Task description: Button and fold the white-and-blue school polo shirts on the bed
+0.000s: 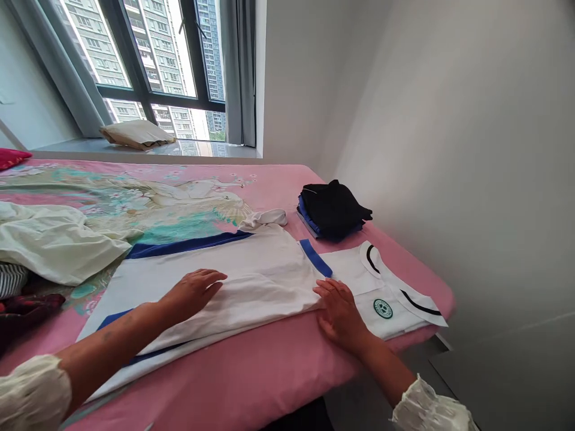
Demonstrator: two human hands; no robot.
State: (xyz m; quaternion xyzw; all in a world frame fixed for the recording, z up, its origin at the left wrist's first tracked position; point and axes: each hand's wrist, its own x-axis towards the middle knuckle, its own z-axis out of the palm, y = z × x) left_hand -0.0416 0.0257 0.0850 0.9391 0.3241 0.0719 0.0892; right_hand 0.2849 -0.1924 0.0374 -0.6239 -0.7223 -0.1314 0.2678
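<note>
A pink bed (pixel 269 359) fills the foreground, a window (pixel 136 66) at eleven o'clock. The blue-trimmed white garment (pixel 256 287) lies toward eight o'clock, under the open left hand (pixel 193 294); the right hand (pixel 340 314), also open, touches its edge at five o'clock.

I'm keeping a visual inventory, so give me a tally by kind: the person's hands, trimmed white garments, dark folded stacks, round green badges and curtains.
Left hand and right hand: 2
Blue-trimmed garment and black-trimmed garment: 2
Dark folded stack: 1
Round green badge: 1
Left curtain and right curtain: 2
Total: 8
</note>
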